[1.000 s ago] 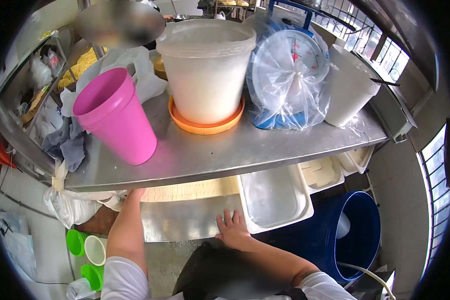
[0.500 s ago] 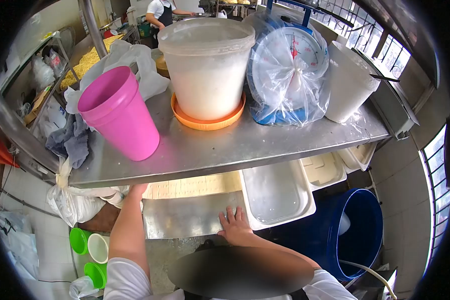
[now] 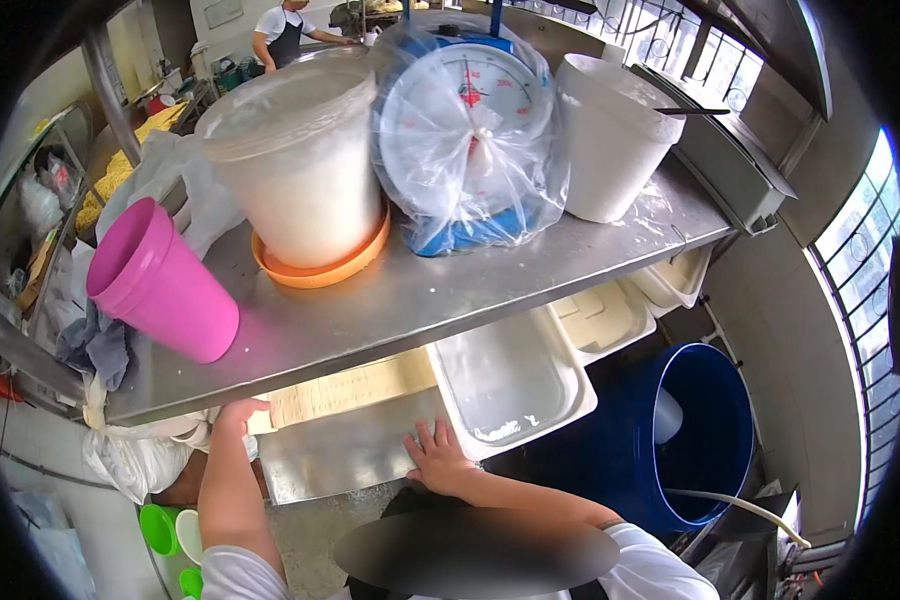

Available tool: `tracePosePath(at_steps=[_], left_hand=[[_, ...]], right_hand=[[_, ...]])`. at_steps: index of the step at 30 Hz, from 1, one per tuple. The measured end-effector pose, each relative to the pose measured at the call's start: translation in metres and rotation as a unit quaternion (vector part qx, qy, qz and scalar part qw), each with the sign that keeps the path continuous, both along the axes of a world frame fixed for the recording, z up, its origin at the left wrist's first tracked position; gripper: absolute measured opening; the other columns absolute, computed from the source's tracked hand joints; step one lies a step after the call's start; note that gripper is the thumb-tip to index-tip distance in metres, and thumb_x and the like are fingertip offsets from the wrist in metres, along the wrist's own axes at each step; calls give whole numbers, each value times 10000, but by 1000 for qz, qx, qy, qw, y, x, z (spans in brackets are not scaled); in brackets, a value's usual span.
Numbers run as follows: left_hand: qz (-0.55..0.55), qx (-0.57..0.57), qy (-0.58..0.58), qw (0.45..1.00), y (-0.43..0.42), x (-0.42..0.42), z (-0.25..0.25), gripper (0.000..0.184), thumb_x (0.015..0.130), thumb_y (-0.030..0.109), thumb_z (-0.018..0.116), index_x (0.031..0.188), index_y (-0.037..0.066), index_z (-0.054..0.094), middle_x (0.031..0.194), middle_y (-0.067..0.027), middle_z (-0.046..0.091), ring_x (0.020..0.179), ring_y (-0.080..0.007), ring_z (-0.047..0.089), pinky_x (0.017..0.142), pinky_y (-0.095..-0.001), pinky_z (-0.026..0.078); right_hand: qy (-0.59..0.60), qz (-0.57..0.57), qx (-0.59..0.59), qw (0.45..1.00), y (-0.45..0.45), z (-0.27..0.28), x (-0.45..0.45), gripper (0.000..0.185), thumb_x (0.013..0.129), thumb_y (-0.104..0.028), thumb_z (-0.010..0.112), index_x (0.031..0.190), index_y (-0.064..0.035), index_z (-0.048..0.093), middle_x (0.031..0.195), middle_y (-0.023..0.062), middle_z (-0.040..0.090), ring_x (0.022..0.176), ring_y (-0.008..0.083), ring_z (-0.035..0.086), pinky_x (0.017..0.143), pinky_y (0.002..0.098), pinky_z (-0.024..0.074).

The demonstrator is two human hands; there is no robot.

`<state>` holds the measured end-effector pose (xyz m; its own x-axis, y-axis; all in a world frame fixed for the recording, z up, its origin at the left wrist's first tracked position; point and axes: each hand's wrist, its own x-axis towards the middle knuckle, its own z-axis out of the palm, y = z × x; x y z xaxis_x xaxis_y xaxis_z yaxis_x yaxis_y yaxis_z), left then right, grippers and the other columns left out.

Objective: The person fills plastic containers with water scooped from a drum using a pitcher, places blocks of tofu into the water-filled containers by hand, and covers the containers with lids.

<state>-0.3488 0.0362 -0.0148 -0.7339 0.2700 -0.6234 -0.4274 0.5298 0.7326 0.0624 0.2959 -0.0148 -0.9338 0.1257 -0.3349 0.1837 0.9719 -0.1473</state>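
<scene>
Below the steel table, my left hand reaches to the left end of a pale scored slab; its fingers are partly hidden at the table edge. The slab lies on a metal tray. My right hand rests spread on the tray's right part, with nothing in it, close to a white rectangular tub. Above, on the steel table, stand a pink cup, a large translucent bucket on an orange dish, and a plastic-wrapped scale.
A white bucket stands right of the scale. Another cream tub is under the table. On the right is a blue barrel with a hose. Green containers are low left. A person stands in the back.
The view has turned to the right and tilted. My left hand shows more below the table edge, at the slab's end. My right hand still rests on the metal tray.
</scene>
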Motion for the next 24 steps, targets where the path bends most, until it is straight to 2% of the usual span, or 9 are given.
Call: tracePosePath(at_steps=[2,4,8,14,16,19,20,22,24], left_hand=[[-16,0,-44,999,3,14,15,683,695,-10,870,1328,-34,614,1333,-159,651,1202,-292,637,980,-401,524],[-22,-36,226,973,3,24,-1,720,681,-12,871,1332,-79,570,1265,-184,676,1176,-309,667,926,-408,552],[-64,-199,420,883,5,45,6,826,717,116,846,1421,-79,460,1319,-293,637,1238,-446,621,982,-475,541],[-20,-271,409,871,26,115,53,787,785,211,816,1414,-109,468,1323,-348,611,1218,-499,601,1029,-524,500],[5,-228,450,863,22,136,49,699,842,249,804,1365,-100,498,1353,-357,587,1277,-511,555,1098,-506,453],[43,-147,402,903,7,155,44,931,867,384,798,1512,-137,373,1474,-370,498,1404,-478,475,1205,-473,357],[42,-135,394,908,-1,155,35,916,865,315,822,1526,-125,366,1443,-320,554,1332,-425,565,1134,-456,443],[165,214,159,950,-2,175,40,782,868,217,836,1469,-95,446,1337,-227,640,1198,-328,662,1014,-423,537],[144,332,20,932,-10,177,21,604,872,133,831,1362,-48,529,1222,-135,681,1079,-237,700,917,-386,580]], right_hand=[[12,0,2,1000,-1,-5,0,798,1047,-568,474,1645,-86,260,1684,289,194,1508,612,173,1243,648,160],[13,0,-1,1000,1,-7,0,794,1048,-563,478,1644,-84,264,1678,297,199,1501,618,182,1237,657,167],[13,7,-2,1000,1,-7,0,803,1040,-564,494,1642,-82,268,1675,301,203,1492,634,183,1232,663,173],[-27,27,17,999,3,13,-11,821,1014,-541,559,1632,-73,286,1661,301,234,1457,665,228,1215,670,216],[-41,-19,-42,998,3,21,-22,775,1009,-472,597,1603,-56,323,1649,297,254,1438,653,280,1202,647,274],[32,-37,-125,991,3,11,-37,691,1003,-386,622,1548,-41,376,1592,291,349,1410,544,397,1150,573,399],[64,-11,-109,992,0,0,-42,660,1010,-371,609,1525,-21,388,1566,296,385,1400,508,426,1121,555,447],[136,13,-173,975,-2,-8,-55,649,1008,-355,622,1509,-4,406,1508,293,468,1395,448,467,1099,525,470],[99,-23,-283,954,-12,15,-71,656,1014,-365,629,1511,1,405,1467,270,516,1354,403,514,1083,491,480]])
